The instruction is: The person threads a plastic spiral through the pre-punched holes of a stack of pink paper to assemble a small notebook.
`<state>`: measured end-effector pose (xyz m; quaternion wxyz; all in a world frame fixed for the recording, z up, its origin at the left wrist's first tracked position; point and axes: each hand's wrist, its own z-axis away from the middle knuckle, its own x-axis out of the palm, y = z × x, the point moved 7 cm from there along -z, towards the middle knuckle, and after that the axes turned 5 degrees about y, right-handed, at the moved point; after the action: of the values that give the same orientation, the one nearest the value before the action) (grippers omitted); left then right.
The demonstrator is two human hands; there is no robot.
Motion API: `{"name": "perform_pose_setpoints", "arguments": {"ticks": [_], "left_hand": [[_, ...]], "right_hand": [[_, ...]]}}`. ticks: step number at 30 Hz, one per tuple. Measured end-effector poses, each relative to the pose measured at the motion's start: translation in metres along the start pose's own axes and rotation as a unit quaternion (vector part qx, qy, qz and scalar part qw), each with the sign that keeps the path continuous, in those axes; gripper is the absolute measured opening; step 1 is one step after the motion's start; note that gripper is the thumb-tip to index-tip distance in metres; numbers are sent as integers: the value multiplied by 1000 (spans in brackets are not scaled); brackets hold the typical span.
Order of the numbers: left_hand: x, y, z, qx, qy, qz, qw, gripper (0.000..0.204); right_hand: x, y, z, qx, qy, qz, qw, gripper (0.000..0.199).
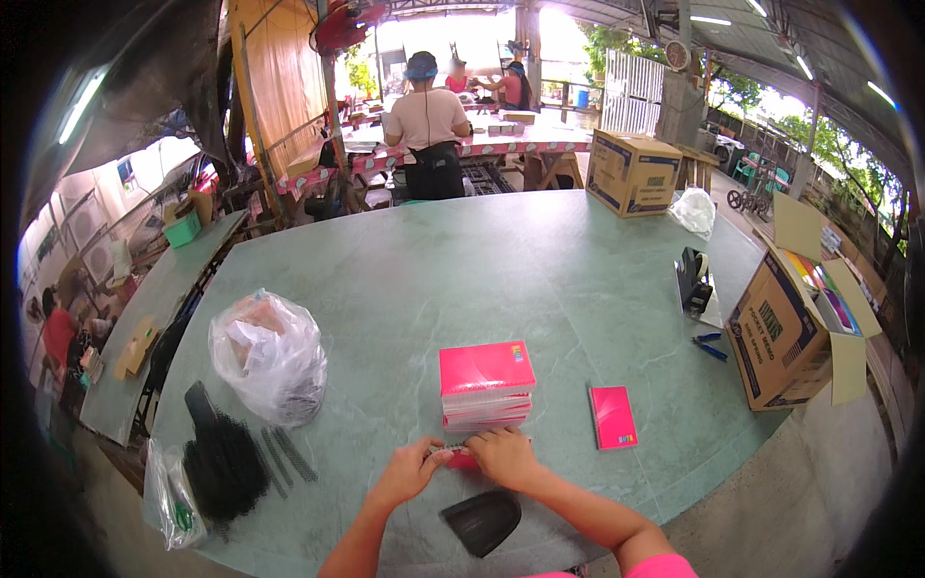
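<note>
Close in front of me, my left hand (416, 470) and my right hand (505, 457) both pinch a small pink notebook (463, 460) along its far edge, where a thin row of binding shows. Fingers cover most of that edge. Just beyond it stands a tall stack of pink notebooks (487, 371) with pale page edges. A single pink notebook (614, 417) lies flat to the right. Nearer to me than my hands rests a dark, rounded wedge-shaped object (482, 522) whose kind I cannot make out.
Left on the green table (385, 260) are a plastic bag (268, 356), a pile of black binding coils (224, 462), and another clear bag (173, 501). To the right are blue-handled pliers (711, 347), a tape dispenser (694, 281), an open carton (782, 328) and a closed carton (632, 173). Co-workers sit beyond.
</note>
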<state>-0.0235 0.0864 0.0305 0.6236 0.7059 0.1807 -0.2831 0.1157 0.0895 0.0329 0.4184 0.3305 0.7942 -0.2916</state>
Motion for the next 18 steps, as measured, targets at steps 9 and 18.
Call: {"name": "perform_pose_setpoints", "arguments": {"ticks": [9, 18], "left_hand": [[3, 2, -4, 92, 114, -52, 988, 21], [2, 1, -9, 104, 80, -29, 991, 25]], "right_hand": [[2, 5, -1, -2, 60, 34, 998, 14], [2, 14, -10, 57, -76, -71, 993, 23]]}}
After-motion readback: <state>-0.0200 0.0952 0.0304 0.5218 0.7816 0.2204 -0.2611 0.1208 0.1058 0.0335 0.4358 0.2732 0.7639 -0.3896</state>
